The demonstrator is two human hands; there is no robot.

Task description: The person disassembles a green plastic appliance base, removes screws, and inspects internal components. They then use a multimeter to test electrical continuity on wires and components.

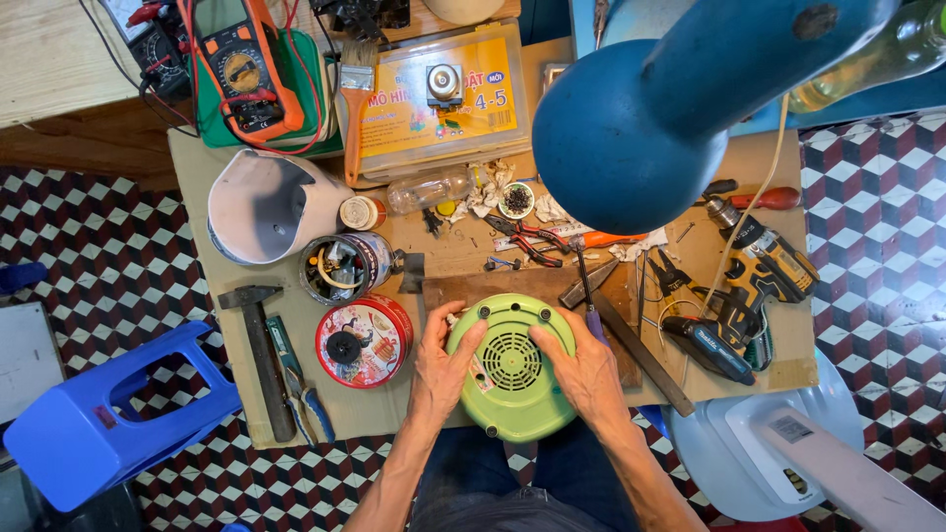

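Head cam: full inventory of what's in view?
Round vented housing: 1, green, centre front, on cardboard sheet.
Hammer: 1, dark, left of a red round tin.
Pliers: 1, blue-handled, beside hammer.
Kettle body: 1, white, back left.
Multimeter: 1, orange, back left.
Paintbrush: 1, wooden, beside clear plastic box.
Cordless drill: 1, yellow-black, right.
Stool: 1, blue, on floor left.
Left hand, right hand: on the housing's sides.
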